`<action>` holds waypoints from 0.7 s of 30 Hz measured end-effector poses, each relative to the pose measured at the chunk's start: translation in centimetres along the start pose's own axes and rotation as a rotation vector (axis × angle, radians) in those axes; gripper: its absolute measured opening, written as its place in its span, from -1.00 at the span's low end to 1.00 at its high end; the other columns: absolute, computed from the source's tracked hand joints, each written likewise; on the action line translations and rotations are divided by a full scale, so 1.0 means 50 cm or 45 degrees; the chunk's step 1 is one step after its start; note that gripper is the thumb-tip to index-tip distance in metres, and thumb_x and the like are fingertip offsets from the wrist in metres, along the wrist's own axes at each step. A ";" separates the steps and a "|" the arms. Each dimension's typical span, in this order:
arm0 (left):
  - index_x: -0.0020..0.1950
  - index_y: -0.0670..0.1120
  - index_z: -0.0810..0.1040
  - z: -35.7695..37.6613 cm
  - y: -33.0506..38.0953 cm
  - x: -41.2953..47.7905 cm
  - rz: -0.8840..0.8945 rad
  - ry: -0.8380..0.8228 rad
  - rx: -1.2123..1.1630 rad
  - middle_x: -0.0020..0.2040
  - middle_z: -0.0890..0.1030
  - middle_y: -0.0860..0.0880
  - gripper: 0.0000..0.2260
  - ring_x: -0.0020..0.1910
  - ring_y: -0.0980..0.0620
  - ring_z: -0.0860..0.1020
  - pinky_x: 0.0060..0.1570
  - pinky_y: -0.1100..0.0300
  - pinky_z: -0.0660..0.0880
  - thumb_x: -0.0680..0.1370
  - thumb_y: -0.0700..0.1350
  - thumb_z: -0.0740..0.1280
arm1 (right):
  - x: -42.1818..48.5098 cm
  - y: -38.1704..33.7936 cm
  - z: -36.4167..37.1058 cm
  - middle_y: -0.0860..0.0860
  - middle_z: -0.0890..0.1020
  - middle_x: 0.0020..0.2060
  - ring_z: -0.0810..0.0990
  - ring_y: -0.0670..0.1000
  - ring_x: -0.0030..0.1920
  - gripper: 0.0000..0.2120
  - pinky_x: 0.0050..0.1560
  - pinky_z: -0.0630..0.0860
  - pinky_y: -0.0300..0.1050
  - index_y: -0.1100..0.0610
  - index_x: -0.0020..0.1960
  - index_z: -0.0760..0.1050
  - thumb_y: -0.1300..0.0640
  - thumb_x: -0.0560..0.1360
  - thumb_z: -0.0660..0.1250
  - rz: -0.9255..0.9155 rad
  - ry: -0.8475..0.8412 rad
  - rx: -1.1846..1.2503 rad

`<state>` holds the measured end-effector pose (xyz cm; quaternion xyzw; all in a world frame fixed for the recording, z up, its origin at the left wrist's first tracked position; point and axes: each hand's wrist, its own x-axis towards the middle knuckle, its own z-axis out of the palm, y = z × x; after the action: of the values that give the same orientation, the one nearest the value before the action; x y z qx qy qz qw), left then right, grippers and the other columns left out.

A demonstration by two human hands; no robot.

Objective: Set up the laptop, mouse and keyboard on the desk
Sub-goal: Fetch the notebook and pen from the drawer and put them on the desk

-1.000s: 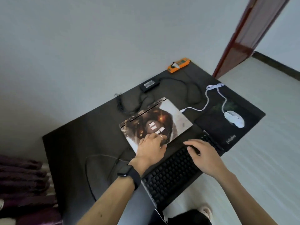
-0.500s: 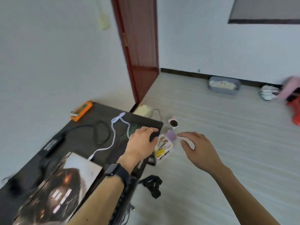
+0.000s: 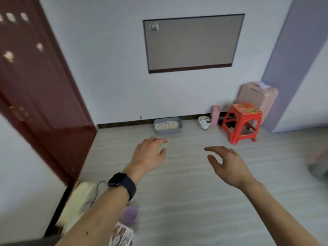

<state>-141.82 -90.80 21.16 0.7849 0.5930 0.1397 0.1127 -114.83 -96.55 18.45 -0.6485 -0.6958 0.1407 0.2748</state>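
The laptop, mouse and keyboard are out of view; only a dark sliver at the bottom left, possibly the desk corner (image 3: 32, 241), shows. My left hand (image 3: 148, 153), with a ring and a black watch on the wrist, hovers over the floor with fingers apart and nothing in it. My right hand (image 3: 225, 162) hangs beside it, fingers loosely spread and empty. Both are in mid-air, touching nothing.
A dark red door (image 3: 35, 96) stands at the left. On the floor lie a grey tray (image 3: 167, 126), white shoes (image 3: 204, 122), a red plastic stool (image 3: 242, 121), a pink suitcase (image 3: 257, 96), a cream box with a cable (image 3: 78, 201) and a purple cup (image 3: 129, 213).
The view has swung right and up, away from the desk toward the room. Both hands left the laptop and keyboard and now hang empty over the floor.
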 end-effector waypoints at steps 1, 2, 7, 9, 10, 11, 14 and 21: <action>0.41 0.12 0.44 0.004 0.013 0.056 0.056 0.000 -0.010 0.39 0.47 0.07 -0.65 0.37 0.01 0.40 0.32 0.06 0.38 0.62 0.05 0.20 | 0.034 0.024 -0.015 -0.10 0.62 0.22 0.53 0.06 0.25 -0.71 0.18 0.49 -0.07 -0.10 0.31 0.56 0.04 0.60 0.31 0.025 0.049 -0.021; 0.42 0.11 0.44 0.006 0.025 0.106 0.104 -0.010 -0.027 0.39 0.47 0.06 -0.65 0.38 0.00 0.40 0.31 0.05 0.39 0.62 0.04 0.21 | 0.062 0.045 -0.030 -0.08 0.63 0.21 0.54 0.08 0.24 -0.71 0.17 0.50 -0.04 -0.09 0.31 0.56 0.05 0.60 0.32 0.057 0.096 -0.029; 0.41 0.08 0.46 0.020 0.117 0.368 0.356 -0.027 -0.085 0.41 0.46 0.07 -0.65 0.40 0.02 0.41 0.33 0.06 0.38 0.61 0.00 0.23 | 0.195 0.147 -0.125 0.01 0.65 0.18 0.58 0.16 0.18 -0.71 0.14 0.47 -0.07 -0.06 0.28 0.59 0.09 0.57 0.36 0.278 0.299 -0.116; 0.41 0.08 0.46 0.028 0.162 0.451 0.418 -0.035 -0.078 0.40 0.48 0.06 -0.64 0.37 0.01 0.43 0.31 0.08 0.40 0.60 0.01 0.24 | 0.234 0.181 -0.168 0.03 0.66 0.18 0.59 0.18 0.18 -0.71 0.18 0.49 -0.03 -0.05 0.28 0.60 0.09 0.57 0.36 0.329 0.351 -0.143; 0.41 0.09 0.47 0.036 0.192 0.495 0.467 -0.042 -0.071 0.40 0.47 0.06 -0.63 0.36 0.00 0.43 0.30 0.09 0.40 0.60 0.01 0.24 | 0.252 0.203 -0.192 0.03 0.65 0.19 0.59 0.19 0.19 -0.70 0.19 0.49 -0.02 -0.06 0.28 0.59 0.09 0.57 0.35 0.356 0.377 -0.171; 0.41 0.10 0.47 0.043 0.215 0.528 0.504 -0.049 -0.064 0.40 0.46 0.07 -0.63 0.36 -0.01 0.43 0.30 0.09 0.40 0.59 0.01 0.24 | 0.268 0.219 -0.213 0.02 0.65 0.20 0.58 0.19 0.20 -0.70 0.20 0.48 -0.01 -0.07 0.29 0.58 0.08 0.58 0.34 0.381 0.392 -0.194; 0.40 0.11 0.48 0.072 0.304 0.653 0.608 -0.086 -0.058 0.40 0.46 0.08 -0.63 0.34 -0.03 0.44 0.27 0.10 0.40 0.58 0.00 0.25 | 0.335 0.294 -0.278 0.00 0.63 0.23 0.57 0.17 0.21 -0.70 0.16 0.50 0.02 -0.09 0.32 0.56 0.04 0.60 0.30 0.446 0.445 -0.248; 0.43 0.11 0.43 0.160 0.533 0.930 0.727 -0.100 -0.111 0.41 0.43 0.09 -0.62 0.39 0.02 0.37 0.32 0.05 0.38 0.60 0.00 0.23 | 0.511 0.534 -0.430 0.01 0.64 0.21 0.56 0.16 0.21 -0.70 0.14 0.55 0.07 -0.07 0.32 0.55 0.01 0.61 0.24 0.478 0.568 -0.319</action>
<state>-103.03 -53.37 26.79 0.9193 0.3367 0.1608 0.1253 -80.84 -71.80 26.20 -0.8093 -0.4984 -0.0434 0.3077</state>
